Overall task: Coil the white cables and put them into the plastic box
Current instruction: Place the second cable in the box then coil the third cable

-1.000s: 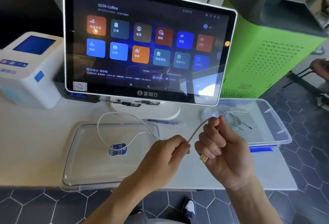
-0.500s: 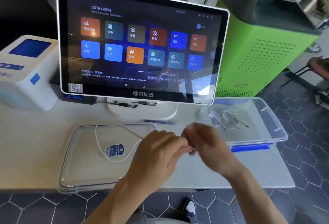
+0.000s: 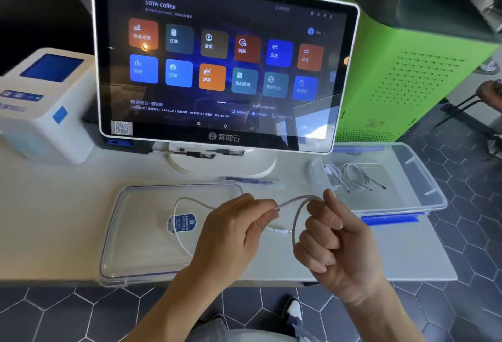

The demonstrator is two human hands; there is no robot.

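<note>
I hold one white cable (image 3: pixel 295 210) in both hands above the table's front edge. My left hand (image 3: pixel 233 235) pinches it near its plug end, and the plug pokes out to the right. My right hand (image 3: pixel 334 244) grips a loop of it, which arches between the two hands. The cable's slack trails left in a curve over the clear box lid (image 3: pixel 141 254). The clear plastic box (image 3: pixel 423 178) stands at the right with coiled white cables (image 3: pixel 353 176) inside.
A large touchscreen terminal (image 3: pixel 222 64) stands right behind the lid. A white printer (image 3: pixel 46 108) is at the left, and a green machine (image 3: pixel 418 70) at the back right. A pen (image 3: pixel 250 180) lies by the terminal's base. A blue sticker (image 3: pixel 184 222) marks the lid.
My hands came together, then drew apart again. A loop of cable now arches between them, and the slack on the lid has shortened.
</note>
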